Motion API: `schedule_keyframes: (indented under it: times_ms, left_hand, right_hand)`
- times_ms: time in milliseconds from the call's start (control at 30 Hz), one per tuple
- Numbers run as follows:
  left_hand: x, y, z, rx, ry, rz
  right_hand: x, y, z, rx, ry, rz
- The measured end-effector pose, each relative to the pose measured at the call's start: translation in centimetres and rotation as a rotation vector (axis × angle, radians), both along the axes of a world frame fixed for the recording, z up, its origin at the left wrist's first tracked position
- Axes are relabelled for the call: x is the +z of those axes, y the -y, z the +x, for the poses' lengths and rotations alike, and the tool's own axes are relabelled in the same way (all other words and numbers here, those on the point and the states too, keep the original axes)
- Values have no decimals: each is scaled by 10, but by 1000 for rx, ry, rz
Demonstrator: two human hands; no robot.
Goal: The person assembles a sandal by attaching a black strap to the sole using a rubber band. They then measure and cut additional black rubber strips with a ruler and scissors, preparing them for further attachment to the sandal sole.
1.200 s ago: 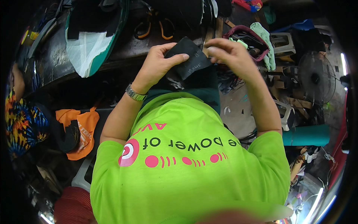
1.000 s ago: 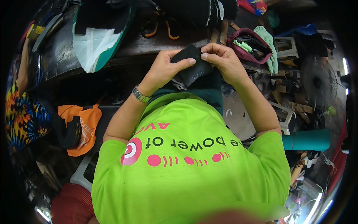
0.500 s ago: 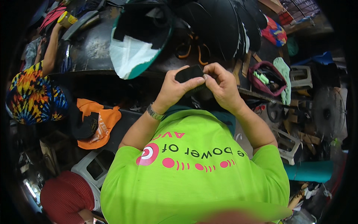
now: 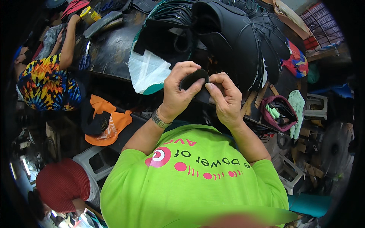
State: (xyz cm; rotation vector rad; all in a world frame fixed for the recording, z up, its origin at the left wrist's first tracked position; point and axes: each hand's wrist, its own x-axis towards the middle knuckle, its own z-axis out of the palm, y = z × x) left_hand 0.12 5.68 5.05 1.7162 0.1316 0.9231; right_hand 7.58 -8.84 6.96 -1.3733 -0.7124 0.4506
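Observation:
Between my two hands, over the near table edge, is a small black flexible piece, bent into a curve (image 4: 193,78); its material is not clear. My left hand (image 4: 180,87) wraps round its left side, the thumb pressed on the near face. At its right end my right hand (image 4: 226,97) pinches the edge between thumb and bent fingers. Just beyond my left hand lies a green and white sheet or bag (image 4: 149,72) with black pieces in it. Large black curved sheets (image 4: 241,38) with loose cords are piled beyond my right hand.
A dark table (image 4: 114,47) runs across, bearing blue-handled scissors (image 4: 86,59). At far left a co-worker's hand (image 4: 75,19) is at a yellow-lidded jar (image 4: 90,15). A maroon pouch (image 4: 284,126) and plastic stool (image 4: 317,106) are right; an orange bag (image 4: 102,140) is left.
The view has shifted, so the table sits lower in the picture. The black piece is now bent more sharply, and both hands keep hold of it. Orange-handled scissors are now mostly hidden.

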Motion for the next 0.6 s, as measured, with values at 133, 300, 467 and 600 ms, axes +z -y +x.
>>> schedule_keyframes:
  times_ms: [133,300,467,600]
  left_hand:
    - [13,-13,7,266,49,223]
    - [35,-37,6,336,-112,670]
    - [53,-37,-3,179,-209,95]
    - [61,-41,-14,156,-298,-266]
  right_hand:
    - [4,-17,12,-13,-49,92]
    - [21,-33,27,46,-213,22]
    - [39,-58,35,100,-135,-110]
    - [54,-77,36,155,161,-149]
